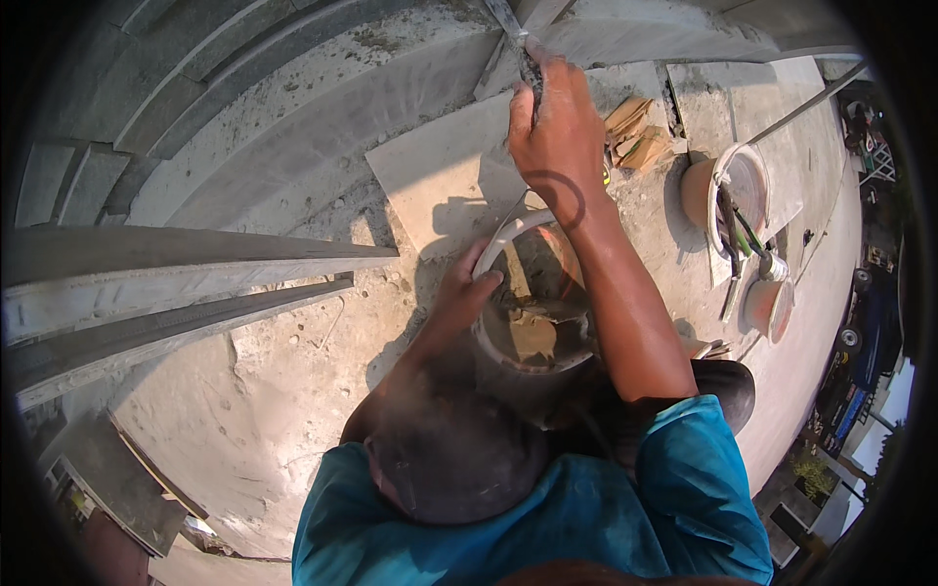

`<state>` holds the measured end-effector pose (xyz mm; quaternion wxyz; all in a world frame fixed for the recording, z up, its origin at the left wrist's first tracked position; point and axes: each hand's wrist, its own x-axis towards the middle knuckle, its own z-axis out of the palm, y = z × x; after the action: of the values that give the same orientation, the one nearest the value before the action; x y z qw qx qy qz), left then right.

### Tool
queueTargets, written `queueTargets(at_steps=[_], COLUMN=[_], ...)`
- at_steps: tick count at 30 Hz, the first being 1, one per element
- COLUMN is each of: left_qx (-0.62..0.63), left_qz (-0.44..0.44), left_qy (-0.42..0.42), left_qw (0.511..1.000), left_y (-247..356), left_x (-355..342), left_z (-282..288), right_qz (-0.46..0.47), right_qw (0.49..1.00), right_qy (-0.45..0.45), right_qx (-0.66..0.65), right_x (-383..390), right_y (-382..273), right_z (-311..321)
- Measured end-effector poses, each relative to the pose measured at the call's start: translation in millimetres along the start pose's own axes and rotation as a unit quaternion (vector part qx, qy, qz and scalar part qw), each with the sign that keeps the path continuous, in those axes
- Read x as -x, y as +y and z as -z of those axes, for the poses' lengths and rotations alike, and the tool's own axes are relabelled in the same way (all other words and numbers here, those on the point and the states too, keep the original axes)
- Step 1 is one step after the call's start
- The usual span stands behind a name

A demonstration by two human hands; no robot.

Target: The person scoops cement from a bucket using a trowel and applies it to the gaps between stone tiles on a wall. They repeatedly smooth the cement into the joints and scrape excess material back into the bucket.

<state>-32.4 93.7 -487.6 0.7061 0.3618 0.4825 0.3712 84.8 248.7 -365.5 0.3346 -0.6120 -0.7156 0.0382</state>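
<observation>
The left hand (471, 295) is gripping the white-rimmed bucket (493, 246), with its thumb lying over the edge. That bucket is sitting near the middle, right in front of the person. The right hand (559, 137) is hanging far past it, its fingers holding tight around a thin tool (531, 70) smeared with grey; I cannot tell what kind it is, or if its tip is touching anything. The work seems to be part way along: grey smears are showing on the far curved ledge (337, 127), and some lumpy stuff (534, 337) is lying in the bucket, so there looks to be more left to use. How much is done, I cannot tell. The far ledge is making a hard edge close to the right hand. On the left, two long beams (215, 256) are sticking in toward the bucket, but their ends are stopping short of it. Torn brown scraps (640, 137) are lying just right of the right hand, and an orange bucket (697, 195) is standing farther right. Near and left, the dusty floor (264, 391) is giving the most room.
</observation>
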Motion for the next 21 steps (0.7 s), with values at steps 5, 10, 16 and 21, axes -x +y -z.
queueTargets(at_steps=[5, 10, 16, 21], left_qx=[0.015, 0.021, 0.022, 0.003], left_qz=[0.006, 0.006, -0.014, 0.004], left_qy=[0.0, 0.016, -0.015, 0.002], left_qw=[1.0, 1.0, 1.0, 1.0], left_y=[-9.3, -9.3, -20.0, -10.8], left_x=[-2.0, 0.0, -6.0, -2.8], left_z=[0.7, -0.6, 2.6, 0.1], right_qz=[-0.012, -0.067, -0.103, -0.136], right_qw=[0.998, 0.972, 0.958, 0.943], right_qy=[-0.001, -0.046, 0.029, -0.014], right_qx=[-0.065, -0.218, -0.266, -0.305], right_x=[6.2, 5.5, 9.6, 10.9], right_y=[-8.8, -25.5, -18.6, -23.3], right_z=[-11.4, -5.8, -27.9, -25.8])
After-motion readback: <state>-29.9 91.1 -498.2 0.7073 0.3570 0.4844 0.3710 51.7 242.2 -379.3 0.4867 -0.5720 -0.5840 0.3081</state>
